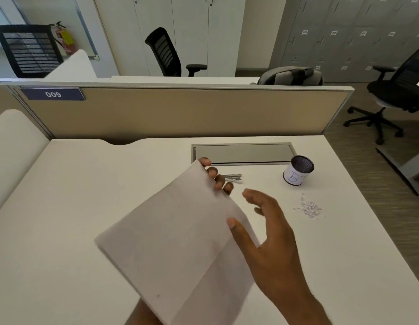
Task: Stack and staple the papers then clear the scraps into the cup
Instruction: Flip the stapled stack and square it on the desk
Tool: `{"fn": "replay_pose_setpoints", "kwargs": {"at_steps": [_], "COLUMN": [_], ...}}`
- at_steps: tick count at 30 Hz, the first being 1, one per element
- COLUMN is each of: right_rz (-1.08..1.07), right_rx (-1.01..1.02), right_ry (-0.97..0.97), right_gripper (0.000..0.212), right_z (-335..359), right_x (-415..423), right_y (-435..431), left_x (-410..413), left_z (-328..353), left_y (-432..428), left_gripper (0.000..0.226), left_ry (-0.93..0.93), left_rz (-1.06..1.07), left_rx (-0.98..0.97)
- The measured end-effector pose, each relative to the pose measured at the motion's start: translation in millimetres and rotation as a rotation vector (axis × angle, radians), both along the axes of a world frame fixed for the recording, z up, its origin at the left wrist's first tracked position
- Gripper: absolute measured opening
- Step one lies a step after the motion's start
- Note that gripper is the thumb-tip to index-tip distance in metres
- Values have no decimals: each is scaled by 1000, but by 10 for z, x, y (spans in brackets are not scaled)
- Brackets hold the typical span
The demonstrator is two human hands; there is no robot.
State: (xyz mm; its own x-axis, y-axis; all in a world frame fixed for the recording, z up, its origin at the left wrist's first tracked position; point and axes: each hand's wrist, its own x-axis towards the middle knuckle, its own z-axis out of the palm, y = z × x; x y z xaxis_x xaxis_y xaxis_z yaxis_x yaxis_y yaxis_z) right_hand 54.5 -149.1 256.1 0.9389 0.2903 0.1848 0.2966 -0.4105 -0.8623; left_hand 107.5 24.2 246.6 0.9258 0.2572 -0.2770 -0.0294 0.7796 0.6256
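Left hand (218, 177) gripped the stack of papers (173, 242) from beneath: four fingertips curled over the far edge of the sheets, palm and wrist hidden under them, with part of the forearm showing at the bottom of the view. Papers were lifted off the desk (75, 207) and tilted, top corner toward 12 o'clock; edges blurred. A second sheet edge showed offset along the lower right side, so the stack was not squared. One small dark speck near the lower left corner of the top sheet; could not tell what it was.

Right hand (271, 233) was spread wide with nothing held. Thumb tip rested on the right edge of the stack; the remaining fingers were splayed above the desk, pointing toward 11 o'clock, apart from the paper.

Stapler (233, 178), silver, lay flat on the desk just beyond the left fingertips, at roughly 1 o'clock from the stack centre, partly hidden by those fingers.

Cup (297, 170), a dark mesh cylinder wrapped in white paper bearing a blue handwritten mark, stood upright at 2 o'clock from the stack, near the right end of the grey cable hatch (243, 153) set into the desk.

Scraps (309, 207), a loose scatter of small paper bits, lay on the desk at 6 o'clock from the cup, near it but not touching, and at 3 o'clock from the right hand's fingertips.

A beige partition (180, 111) labelled 009 bounded the desk at 12 o'clock.
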Motion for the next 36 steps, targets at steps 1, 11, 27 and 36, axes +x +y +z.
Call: {"fn": "replay_pose_setpoints", "kwargs": {"at_steps": [1, 11, 27, 36], "right_rz": [42, 315, 58, 86], "right_rx": [63, 668, 394, 220], "right_ry": [89, 854, 594, 674], "right_gripper": [41, 81, 29, 28], "right_z": [-19, -559, -1206, -1859], "right_x": [-11, 78, 393, 295], "right_y": [25, -33, 430, 513], "left_x": [5, -61, -882, -1091], "left_z": [-17, -364, -978, -1618], "left_y": [51, 475, 1222, 1178], "left_gripper": [52, 32, 17, 28], "left_ry": [54, 304, 148, 283], "left_rz": [8, 484, -136, -296], "left_rx": [168, 1186, 756, 791]}}
